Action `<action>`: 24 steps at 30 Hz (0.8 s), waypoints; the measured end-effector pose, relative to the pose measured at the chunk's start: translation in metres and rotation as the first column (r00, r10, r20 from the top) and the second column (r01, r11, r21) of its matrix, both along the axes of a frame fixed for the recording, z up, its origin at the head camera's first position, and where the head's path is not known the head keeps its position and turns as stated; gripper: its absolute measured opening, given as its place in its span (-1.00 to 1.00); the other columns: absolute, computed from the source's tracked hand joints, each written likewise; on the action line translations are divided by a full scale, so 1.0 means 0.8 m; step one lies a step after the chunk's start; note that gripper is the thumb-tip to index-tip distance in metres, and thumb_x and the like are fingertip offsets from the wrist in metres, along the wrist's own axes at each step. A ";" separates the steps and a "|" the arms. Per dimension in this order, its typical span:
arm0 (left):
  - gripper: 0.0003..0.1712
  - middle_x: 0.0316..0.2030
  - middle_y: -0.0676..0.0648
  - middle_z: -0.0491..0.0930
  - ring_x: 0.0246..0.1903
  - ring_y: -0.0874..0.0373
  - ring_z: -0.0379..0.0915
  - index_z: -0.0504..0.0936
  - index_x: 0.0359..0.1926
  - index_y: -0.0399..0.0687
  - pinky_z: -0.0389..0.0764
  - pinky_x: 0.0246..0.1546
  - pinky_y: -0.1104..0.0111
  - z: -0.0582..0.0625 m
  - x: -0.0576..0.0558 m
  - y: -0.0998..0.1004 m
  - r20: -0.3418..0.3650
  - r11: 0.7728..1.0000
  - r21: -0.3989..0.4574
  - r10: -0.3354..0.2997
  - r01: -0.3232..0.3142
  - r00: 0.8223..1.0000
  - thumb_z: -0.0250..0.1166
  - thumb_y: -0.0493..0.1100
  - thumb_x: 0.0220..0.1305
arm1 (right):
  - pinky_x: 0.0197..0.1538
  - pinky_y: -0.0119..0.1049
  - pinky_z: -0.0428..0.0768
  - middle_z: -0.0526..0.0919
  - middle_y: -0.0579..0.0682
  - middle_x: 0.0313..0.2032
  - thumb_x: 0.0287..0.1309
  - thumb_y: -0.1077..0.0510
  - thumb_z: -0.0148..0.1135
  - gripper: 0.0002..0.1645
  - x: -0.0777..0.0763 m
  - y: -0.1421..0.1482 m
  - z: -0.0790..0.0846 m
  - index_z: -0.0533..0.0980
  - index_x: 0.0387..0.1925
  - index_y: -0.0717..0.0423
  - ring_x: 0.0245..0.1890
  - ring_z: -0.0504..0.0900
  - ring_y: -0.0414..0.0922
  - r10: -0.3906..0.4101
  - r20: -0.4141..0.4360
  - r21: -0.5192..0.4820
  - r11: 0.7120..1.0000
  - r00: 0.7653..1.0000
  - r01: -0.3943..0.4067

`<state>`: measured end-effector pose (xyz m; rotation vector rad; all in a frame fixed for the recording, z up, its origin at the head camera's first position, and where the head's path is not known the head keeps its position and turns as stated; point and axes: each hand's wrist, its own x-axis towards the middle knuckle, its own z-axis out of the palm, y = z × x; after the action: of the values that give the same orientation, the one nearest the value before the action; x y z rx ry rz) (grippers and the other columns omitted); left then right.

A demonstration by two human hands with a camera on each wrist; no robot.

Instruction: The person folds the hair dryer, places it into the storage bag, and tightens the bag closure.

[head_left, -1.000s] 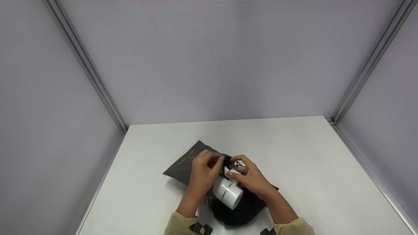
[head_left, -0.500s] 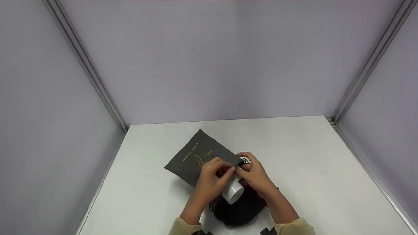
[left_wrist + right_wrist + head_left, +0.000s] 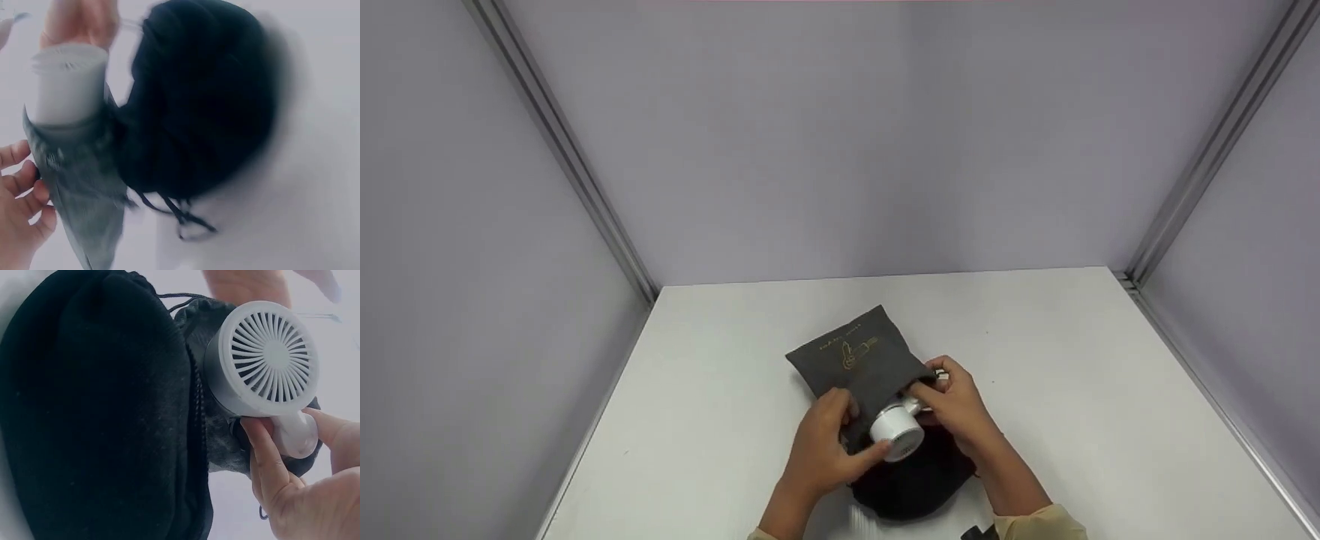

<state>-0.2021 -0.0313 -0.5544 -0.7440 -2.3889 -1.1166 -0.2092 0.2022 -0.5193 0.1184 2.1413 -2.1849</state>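
Head view shows, low in the middle of the frame, a white hair dryer [image 3: 897,435] with its barrel partly inside a grey drawstring pouch [image 3: 859,360] that bears gold print and reaches toward the upper left of the white counter [image 3: 1035,337]. At the pouch's mouth the left hand [image 3: 825,450] has its fingers curled round the grey cloth beside the dryer's round rear end. From the right, the right hand [image 3: 956,409] grips the dryer's folded white handle, thumb and fingers pinching it. Just below both hands lies a black bag [image 3: 915,480], touching the pouch. Right wrist view, centre right, shows the dryer's slatted white rear grille [image 3: 269,355] facing the camera, the grey cloth gathered round its body, and the black bag filling the left half of the frame. Left wrist view is blurred; the dryer's end stands out of the pouch at upper left, with the left fingers [image 3: 22,185] at the lower left edge.
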 end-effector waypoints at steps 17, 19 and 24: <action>-0.49 -0.18 0.13 0.76 -0.20 0.25 0.69 0.59 0.02 0.16 0.72 -0.10 0.20 -0.021 0.010 -0.009 0.365 0.982 0.137 -0.175 0.133 0.914 0.50 0.30 0.27 | -0.27 -0.21 0.82 0.72 0.13 -0.36 0.30 0.26 0.37 -0.69 0.001 0.006 -0.004 0.41 -0.08 0.26 -0.38 0.80 -0.08 -0.123 0.079 -0.040 0.991 0.989 0.126; -0.53 -0.06 0.10 0.76 -0.08 0.25 0.71 0.60 0.09 0.14 0.71 0.03 0.07 -0.020 0.007 -0.009 0.411 0.972 0.193 -0.203 0.133 0.889 0.48 0.23 0.34 | -0.27 -0.23 0.82 0.73 0.13 -0.32 0.36 0.22 0.34 -0.71 0.002 0.011 -0.002 0.42 -0.08 0.27 -0.39 0.82 -0.06 -0.127 0.097 -0.060 0.989 0.987 0.134; -0.66 -0.10 -0.07 0.77 -0.10 0.07 0.75 0.62 0.14 -0.07 0.74 0.04 0.19 -0.017 -0.004 -0.003 0.431 0.928 0.360 -0.252 0.091 0.866 0.40 -0.04 0.48 | -0.33 -0.29 0.80 0.82 0.18 -0.25 0.52 0.09 0.22 -0.67 -0.001 0.021 0.008 0.43 0.00 0.32 -0.43 0.85 -0.03 -0.057 0.118 -0.061 0.996 0.991 0.064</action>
<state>-0.2053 -0.0334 -0.5682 -0.6329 -2.4360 -1.9103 -0.2098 0.2191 -0.5129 0.3021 2.0290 -2.2186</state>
